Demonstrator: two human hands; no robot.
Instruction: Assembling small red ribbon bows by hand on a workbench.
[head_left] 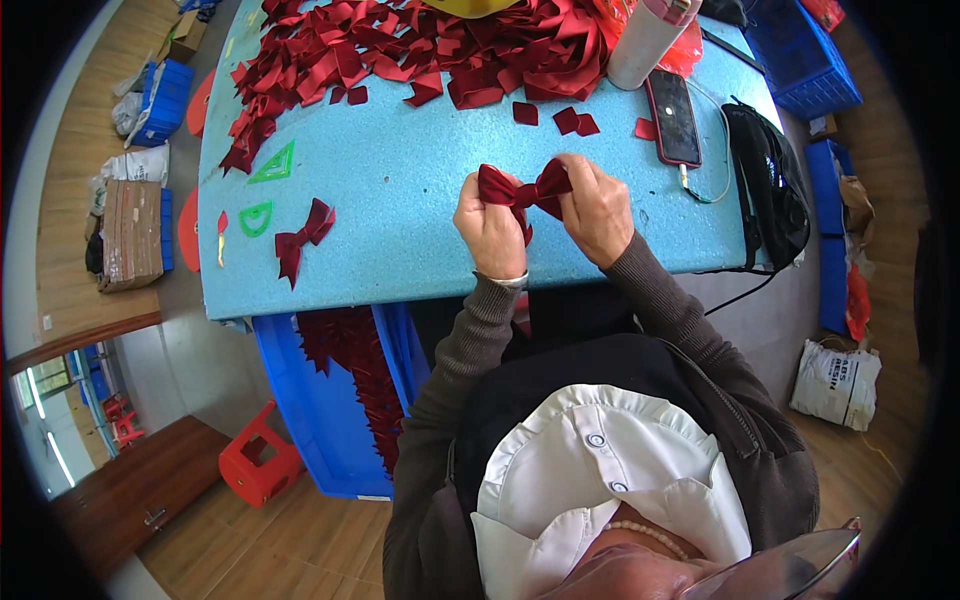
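A dark red velvet bow (524, 194) is stretched between my two hands over the near edge of the blue table (420, 220). My left hand (490, 228) pinches its left loop, and my right hand (596, 208) grips the right loop. The knot sits in the middle, and a tail shows below it. Another red bow (303, 240) lies on the table to the left. Beyond my hands, a big heap of red ribbon pieces (430, 50) covers the far side, with a few loose pieces (566, 121) in front of it.
Right of my hands lie a phone (674, 118) on a white cable and a black bag (768, 185). A white cylinder (643, 45) stands behind the phone. Green set square (273, 164) and protractor (256, 219) lie left. A blue crate (310, 420) of red bows stands below the table, beside a red stool (262, 456).
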